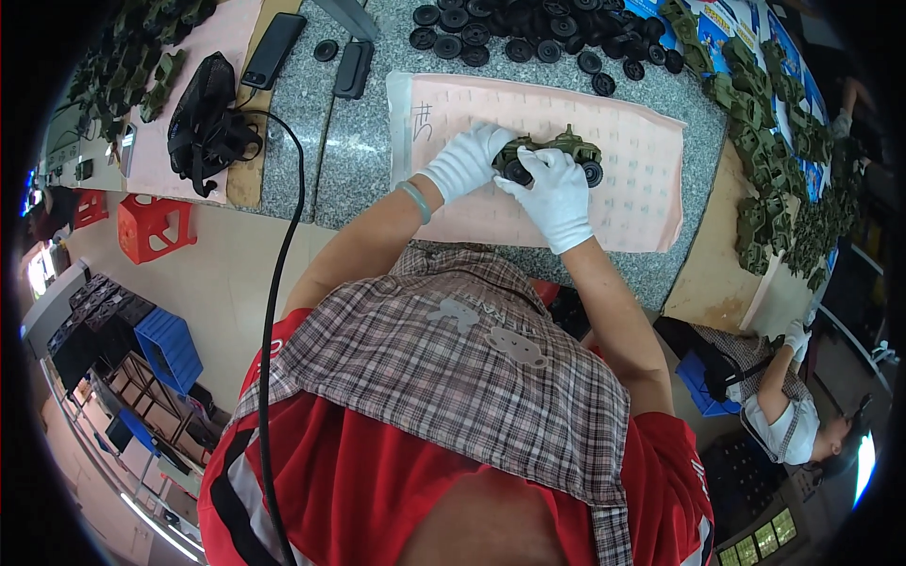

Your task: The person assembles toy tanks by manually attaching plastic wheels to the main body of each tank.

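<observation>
An olive-green toy military vehicle [574, 145] with black wheels rests over a pale pink sheet, held between my two white-gloved hands. My left hand [472, 158] is closed on its left end, the fingertips partly hidden behind the body. With thumb and fingers bent, my right hand [555, 196] grips the near side beside a black wheel [516, 172]. Another wheel [593, 174] shows at the vehicle's right end. The pink sheet [462, 219] lies beneath, printed with rows of faint marks.
Many loose black wheels [547, 49] are heaped along the far side of the grey speckled table [363, 141]. Green vehicle parts [755, 160] cover the right side, and more [165, 80] lie far left. A phone [274, 52] and black mesh bag [206, 123] are left; a co-worker [779, 396] sits right.
</observation>
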The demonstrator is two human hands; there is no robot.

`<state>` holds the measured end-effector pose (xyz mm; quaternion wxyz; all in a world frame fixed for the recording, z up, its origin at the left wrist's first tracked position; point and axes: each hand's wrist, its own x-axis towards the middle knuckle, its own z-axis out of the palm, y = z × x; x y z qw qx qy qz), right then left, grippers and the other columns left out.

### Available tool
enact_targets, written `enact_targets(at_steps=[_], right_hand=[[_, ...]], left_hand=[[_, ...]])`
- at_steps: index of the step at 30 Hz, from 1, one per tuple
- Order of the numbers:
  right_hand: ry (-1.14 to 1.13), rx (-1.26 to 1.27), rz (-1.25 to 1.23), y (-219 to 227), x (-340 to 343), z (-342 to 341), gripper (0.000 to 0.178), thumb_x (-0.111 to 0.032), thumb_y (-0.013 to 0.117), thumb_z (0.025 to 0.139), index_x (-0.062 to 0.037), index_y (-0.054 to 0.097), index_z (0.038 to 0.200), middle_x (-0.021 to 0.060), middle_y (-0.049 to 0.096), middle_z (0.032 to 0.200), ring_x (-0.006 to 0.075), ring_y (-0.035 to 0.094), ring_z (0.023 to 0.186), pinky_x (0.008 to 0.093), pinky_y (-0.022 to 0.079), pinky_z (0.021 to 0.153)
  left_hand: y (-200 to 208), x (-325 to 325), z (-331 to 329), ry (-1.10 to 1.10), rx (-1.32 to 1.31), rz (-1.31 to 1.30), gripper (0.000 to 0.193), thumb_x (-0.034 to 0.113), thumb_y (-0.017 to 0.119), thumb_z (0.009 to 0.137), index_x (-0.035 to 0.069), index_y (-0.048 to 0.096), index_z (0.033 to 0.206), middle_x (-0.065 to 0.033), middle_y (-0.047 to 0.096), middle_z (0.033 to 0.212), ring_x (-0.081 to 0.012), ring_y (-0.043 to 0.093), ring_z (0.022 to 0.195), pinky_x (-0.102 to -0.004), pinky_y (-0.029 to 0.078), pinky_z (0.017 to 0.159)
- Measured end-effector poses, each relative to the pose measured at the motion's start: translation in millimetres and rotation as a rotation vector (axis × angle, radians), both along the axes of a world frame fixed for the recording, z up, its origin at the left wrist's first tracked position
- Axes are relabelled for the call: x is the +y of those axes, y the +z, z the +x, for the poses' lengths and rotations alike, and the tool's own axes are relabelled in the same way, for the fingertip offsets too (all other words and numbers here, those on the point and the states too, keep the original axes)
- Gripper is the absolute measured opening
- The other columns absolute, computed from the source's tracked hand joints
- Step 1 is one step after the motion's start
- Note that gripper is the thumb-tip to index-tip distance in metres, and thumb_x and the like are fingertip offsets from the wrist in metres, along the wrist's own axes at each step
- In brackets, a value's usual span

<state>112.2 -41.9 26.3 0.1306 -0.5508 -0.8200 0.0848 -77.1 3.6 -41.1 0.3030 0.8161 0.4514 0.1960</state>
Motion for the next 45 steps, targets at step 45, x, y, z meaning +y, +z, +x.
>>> enact_targets(at_steps=[45], right_hand=[[-0.182, 0.031, -0.072, -26, 59, -45, 0.032, -0.023, 0.065, 0.09, -0.0071, 0.069, 0.117, 0.0094, 0.068, 0.085, 0.0283, 0.069, 0.078, 0.0435, 0.052, 0.078]], left_hand=[[-33, -11, 19, 0.105, 0.089, 0.289, 0.041, 0.03, 0.07, 0.084, 0.008, 0.062, 0.118, -0.0115, 0.062, 0.11, -0.0322, 0.056, 0.101, -0.0454, 0.044, 0.092]])
